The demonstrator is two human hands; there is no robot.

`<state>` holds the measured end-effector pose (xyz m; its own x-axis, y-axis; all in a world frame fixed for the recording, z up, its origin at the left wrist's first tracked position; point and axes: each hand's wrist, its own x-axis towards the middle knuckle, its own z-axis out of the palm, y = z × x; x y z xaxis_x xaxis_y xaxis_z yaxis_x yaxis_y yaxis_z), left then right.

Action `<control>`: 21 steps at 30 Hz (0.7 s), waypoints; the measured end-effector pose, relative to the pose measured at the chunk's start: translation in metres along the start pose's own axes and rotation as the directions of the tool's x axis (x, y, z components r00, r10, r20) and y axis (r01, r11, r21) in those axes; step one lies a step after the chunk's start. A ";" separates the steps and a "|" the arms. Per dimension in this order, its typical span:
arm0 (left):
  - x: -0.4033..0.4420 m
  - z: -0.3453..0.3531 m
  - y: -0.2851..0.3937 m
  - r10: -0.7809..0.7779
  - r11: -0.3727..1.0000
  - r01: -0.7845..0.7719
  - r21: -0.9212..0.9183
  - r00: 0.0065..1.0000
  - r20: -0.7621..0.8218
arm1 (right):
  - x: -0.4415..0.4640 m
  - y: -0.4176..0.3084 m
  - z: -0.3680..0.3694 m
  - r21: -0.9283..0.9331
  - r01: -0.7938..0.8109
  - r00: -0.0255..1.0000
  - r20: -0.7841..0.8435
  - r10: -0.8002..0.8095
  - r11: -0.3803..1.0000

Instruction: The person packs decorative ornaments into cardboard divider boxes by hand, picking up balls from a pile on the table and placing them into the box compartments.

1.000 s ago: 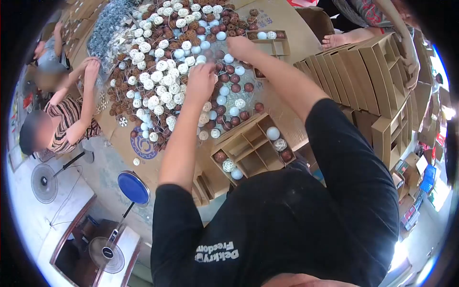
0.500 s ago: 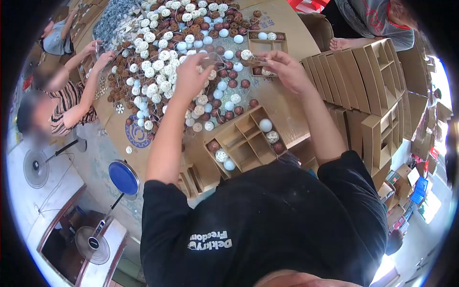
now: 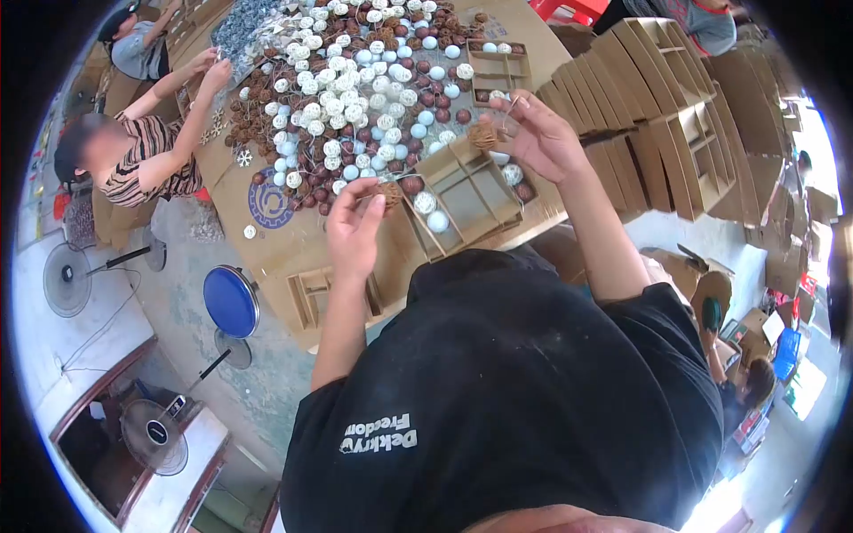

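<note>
In front of me on the table lies a divided cardboard box (image 3: 469, 233) with white, pale blue and dark brown balls in its end compartments. My right hand (image 3: 549, 147) is at the box's far right, its thumb and fingers pinched on a brown rattan ball (image 3: 482, 136) or its thin string. Near the far left corner of the box, my left hand (image 3: 352, 233) has its fingers closed at another brown rattan ball (image 3: 389, 194). Beyond both hands spreads a large pile of white, brown and pale blue balls (image 3: 355, 107) on strings.
A second divided box (image 3: 524, 67) lies behind my right hand. Stacked cardboard boxes (image 3: 622, 89) stand on the right. A smaller cardboard divider (image 3: 306, 298) is at the near left table edge. A co-worker in a striped shirt (image 3: 155, 151) works at left, near a blue stool (image 3: 229, 302).
Both hands have come back from the pile toward the box, each with a brown rattan ball. My left hand has lowered most. The whole view has shifted slightly.
</note>
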<state>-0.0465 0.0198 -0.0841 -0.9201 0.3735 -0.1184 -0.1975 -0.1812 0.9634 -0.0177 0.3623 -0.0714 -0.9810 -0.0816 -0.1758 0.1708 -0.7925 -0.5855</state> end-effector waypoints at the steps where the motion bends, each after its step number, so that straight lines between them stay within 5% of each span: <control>1: -0.006 0.008 0.002 0.006 0.998 -0.004 -0.058 0.999 0.033 | -0.008 0.008 0.007 0.023 0.005 0.998 0.069 -0.007 1.000; 4: -0.014 0.023 0.002 -0.034 0.966 0.042 -0.254 0.999 0.034 | -0.024 0.044 0.032 0.026 0.023 0.990 0.139 -0.026 0.999; 8: -0.019 0.040 0.011 0.029 0.965 -0.022 -0.263 0.999 0.025 | -0.032 0.070 0.050 0.178 -0.040 0.970 0.244 -0.005 0.983; 12: -0.029 0.048 0.027 0.102 0.971 -0.103 -0.217 0.995 -0.018 | -0.032 0.048 0.056 0.032 -0.127 0.991 0.051 0.125 0.991; 14: -0.037 0.045 0.025 0.086 0.986 -0.096 -0.138 0.994 -0.073 | -0.029 0.031 0.045 -0.227 -0.126 0.985 0.086 0.149 0.966; 16: -0.044 0.038 0.014 0.084 0.989 -0.099 -0.111 0.987 -0.134 | -0.027 0.013 0.036 -0.287 -0.135 0.984 0.073 0.162 0.948; 18: -0.055 0.035 0.005 0.037 0.998 -0.047 -0.050 0.984 -0.176 | -0.024 -0.001 0.032 -0.857 -0.055 0.997 -0.073 -0.014 0.512; 21: -0.073 0.042 -0.002 0.028 0.999 -0.017 0.048 0.972 -0.235 | -0.015 -0.009 0.005 -0.850 -0.080 0.996 -0.091 0.004 0.520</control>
<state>0.0355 0.0306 -0.0672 -0.9789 0.1442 -0.1447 -0.1654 -0.1437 0.9757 -0.0046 0.3680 -0.0591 -0.9680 -0.0292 -0.2493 0.2449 0.1078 -0.9635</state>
